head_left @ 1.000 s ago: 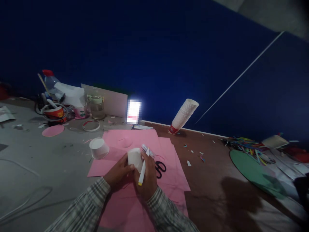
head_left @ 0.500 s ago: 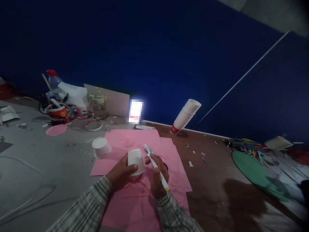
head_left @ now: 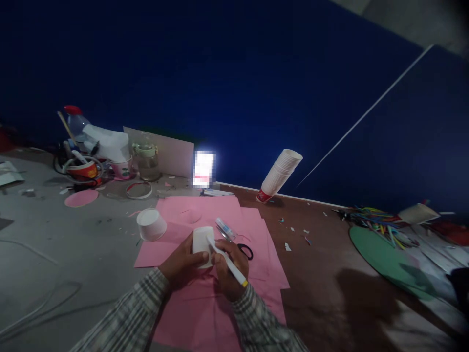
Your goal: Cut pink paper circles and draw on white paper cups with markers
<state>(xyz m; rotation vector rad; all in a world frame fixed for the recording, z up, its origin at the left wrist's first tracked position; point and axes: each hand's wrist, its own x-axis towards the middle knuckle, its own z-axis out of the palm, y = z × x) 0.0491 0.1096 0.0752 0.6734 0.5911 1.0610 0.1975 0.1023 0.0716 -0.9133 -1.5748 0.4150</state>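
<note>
My left hand (head_left: 181, 262) is closed around a white paper cup (head_left: 202, 243), thumb across its side, above pink paper sheets (head_left: 190, 303). In my right hand (head_left: 231, 269) a white marker pen (head_left: 231, 266) with a yellow end is gripped like a pencil, its tip at the cup's side. Whether the tip touches the cup I cannot tell. Just beyond my right hand lie scissors (head_left: 245, 251) with a black handle, partly hidden, and a clear-and-blue pen-like item (head_left: 224, 228). A second white paper cup (head_left: 151, 224) stands upside down at the left edge of the pink sheets.
A stack of paper cups (head_left: 279, 176) leans against the blue wall (head_left: 234, 98). At the back left stand a glass jar (head_left: 146, 161), a red cup of pens (head_left: 83, 172) and a tape ring (head_left: 138, 190). A green disc (head_left: 388, 261) and coloured strips (head_left: 388, 225) lie right.
My right hand has moved left, bringing the marker's tip to the cup. The scissors and the clear-and-blue item now show more fully. My left hand still holds the cup.
</note>
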